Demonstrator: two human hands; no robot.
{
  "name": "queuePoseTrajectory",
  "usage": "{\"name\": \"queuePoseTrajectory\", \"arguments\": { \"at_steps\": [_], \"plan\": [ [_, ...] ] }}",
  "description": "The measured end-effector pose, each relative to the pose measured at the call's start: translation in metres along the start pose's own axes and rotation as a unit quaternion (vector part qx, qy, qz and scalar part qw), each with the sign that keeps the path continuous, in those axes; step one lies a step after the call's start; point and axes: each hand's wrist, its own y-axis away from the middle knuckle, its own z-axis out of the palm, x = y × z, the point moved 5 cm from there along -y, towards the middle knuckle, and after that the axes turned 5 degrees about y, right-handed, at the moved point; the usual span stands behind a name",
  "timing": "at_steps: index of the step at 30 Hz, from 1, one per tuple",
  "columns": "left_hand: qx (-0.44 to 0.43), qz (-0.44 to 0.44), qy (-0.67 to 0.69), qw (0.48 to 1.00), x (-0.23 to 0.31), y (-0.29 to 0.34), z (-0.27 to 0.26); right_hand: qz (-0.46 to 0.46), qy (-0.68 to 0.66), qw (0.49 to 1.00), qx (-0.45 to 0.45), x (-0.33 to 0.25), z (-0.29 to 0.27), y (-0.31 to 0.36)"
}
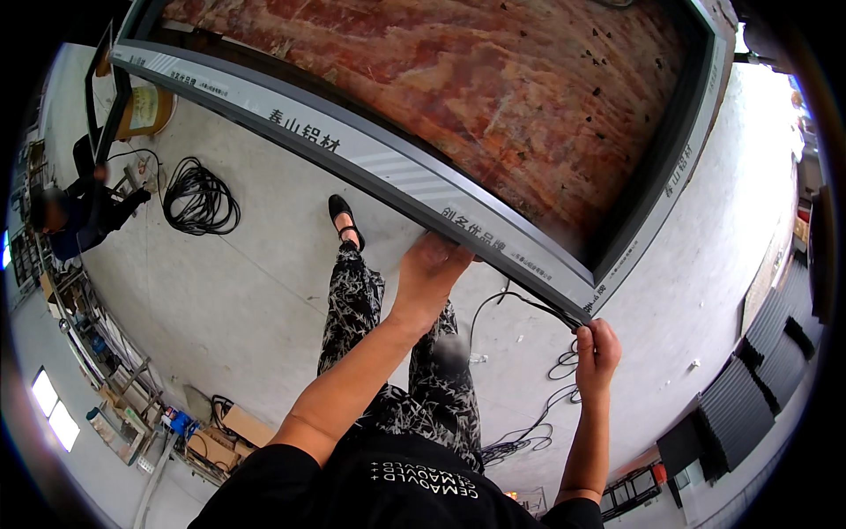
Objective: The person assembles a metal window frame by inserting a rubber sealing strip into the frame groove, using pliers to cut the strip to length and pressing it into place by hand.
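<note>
A grey metal window or door frame (397, 167) with printed protective film lies across a table with a reddish, marbled top (493, 97). My left hand (436, 269) is closed at its near side, the fingers curled under the edge and partly hidden. At the near right corner, my right hand (600, 346) pinches a thin black strip, apparently rubber seal (529, 298), against the frame's outer edge. From that corner the strip hangs in a curve towards the floor.
Loose black loops (520, 448) lie on the pale floor by my legs, and a black coil (201, 196) lies further left. Another person (70, 216) is at the far left, near a yellowish bucket (145, 110). Cardboard boxes (216, 445) and dark corrugated sheets (740, 401) line the sides.
</note>
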Motion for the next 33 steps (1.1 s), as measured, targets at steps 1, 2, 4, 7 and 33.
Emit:
{"name": "queuePoseTrajectory", "arguments": {
  "at_steps": [1,2,4,7,33],
  "plan": [
    [0.002,-0.024,-0.015,1.0,-0.008,0.0,-0.004,-0.02,0.031,0.999,0.012,-0.002,0.001,-0.001],
    [0.003,-0.047,-0.03,0.998,-0.014,0.0,-0.005,-0.04,0.062,0.997,0.023,-0.003,0.001,-0.001],
    [-0.026,-0.048,-0.018,0.998,-0.014,0.001,0.004,-0.064,0.101,0.992,0.026,0.0,0.002,0.0],
    [-0.03,-0.019,0.007,0.999,-0.007,0.004,0.017,-0.08,0.119,0.989,0.043,-0.004,0.001,0.002],
    [-0.048,-0.096,-0.005,0.994,-0.073,0.009,0.056,-0.054,0.137,0.985,0.09,-0.01,0.013,0.002]
  ]
}}
